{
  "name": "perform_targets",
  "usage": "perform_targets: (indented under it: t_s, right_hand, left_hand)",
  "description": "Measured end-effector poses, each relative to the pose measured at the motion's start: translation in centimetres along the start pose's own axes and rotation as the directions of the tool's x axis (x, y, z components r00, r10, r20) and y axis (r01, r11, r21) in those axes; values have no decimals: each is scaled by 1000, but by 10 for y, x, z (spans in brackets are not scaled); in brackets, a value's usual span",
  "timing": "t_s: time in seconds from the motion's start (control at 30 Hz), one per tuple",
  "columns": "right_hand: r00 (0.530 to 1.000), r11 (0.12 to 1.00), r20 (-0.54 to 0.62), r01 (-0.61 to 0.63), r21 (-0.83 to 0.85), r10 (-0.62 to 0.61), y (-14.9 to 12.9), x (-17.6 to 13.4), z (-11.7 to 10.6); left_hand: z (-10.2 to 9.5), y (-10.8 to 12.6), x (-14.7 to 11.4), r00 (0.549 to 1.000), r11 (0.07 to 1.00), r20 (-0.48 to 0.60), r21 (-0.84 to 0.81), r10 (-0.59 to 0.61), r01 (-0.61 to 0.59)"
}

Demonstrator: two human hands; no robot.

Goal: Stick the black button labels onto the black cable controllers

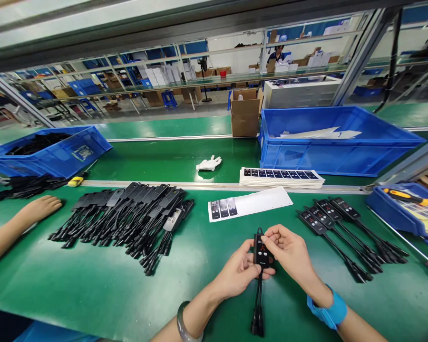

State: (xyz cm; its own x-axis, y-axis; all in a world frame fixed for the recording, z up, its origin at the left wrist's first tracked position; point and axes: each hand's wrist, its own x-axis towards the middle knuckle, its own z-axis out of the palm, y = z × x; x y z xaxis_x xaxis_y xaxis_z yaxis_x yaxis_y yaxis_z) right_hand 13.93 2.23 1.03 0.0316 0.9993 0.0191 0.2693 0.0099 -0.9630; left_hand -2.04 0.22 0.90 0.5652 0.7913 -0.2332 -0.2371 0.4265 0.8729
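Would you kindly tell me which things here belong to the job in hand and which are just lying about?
Appear to belong:
black unit, held in the left hand, right hand at its face
sheet with three labels
label-sheet stack
heap of corded units
four labelled units at right

Probably just lying about:
white glove
yellow-handled tool
cardboard box

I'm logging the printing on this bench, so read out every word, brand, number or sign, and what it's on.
Nothing reads with certainty.
Held black device: red and white marks, lettering too blurred.
Black devices at right: similar marks, too small.
Label strip: printed labels, too blurred.
Stacked label sheets: too small.
Sticker on left blue bin: blurred.
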Motion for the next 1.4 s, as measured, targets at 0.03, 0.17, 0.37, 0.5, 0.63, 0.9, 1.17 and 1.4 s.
perform_targets:
  t_s: [0.03,0.17,0.37,0.5,0.63,0.9,1.17,1.4]
  right_hand:
    - [1000,999,3,7,-33,-6,1,0,-2]
    - [999,975,15,33,-218,-30,2,4,-8]
    - [979,979,192,100,-179,-65,8,4,1]
    - [950,993,312,58,-98,-24,10,-5,12]
    - [903,993,429,-68,100,18,11,-9,14]
    - [954,985,267,159,-63,-137,14,-5,16]
    - [931,874,223,352,-333,-290,3,-13,19]
    - [943,599,101,281,-750,-316,-23,12,-54]
  left_hand:
    - [0,0,0,1000,1000,-5,0,-2,2]
    - [-2,-1,1,999,999,-16,-36,-28,27]
    - [-7,2,4,999,984,-39,-178,-26,19]
    - [-10,1,6,997,972,-64,-228,42,-56]
    - [-9,0,7,993,970,-99,-228,61,-83]
    - [-9,-10,11,976,991,-193,104,103,-84]
    - [-7,-2,11,973,982,-170,-78,155,-170]
    - [-40,11,7,875,531,-147,835,462,-140]
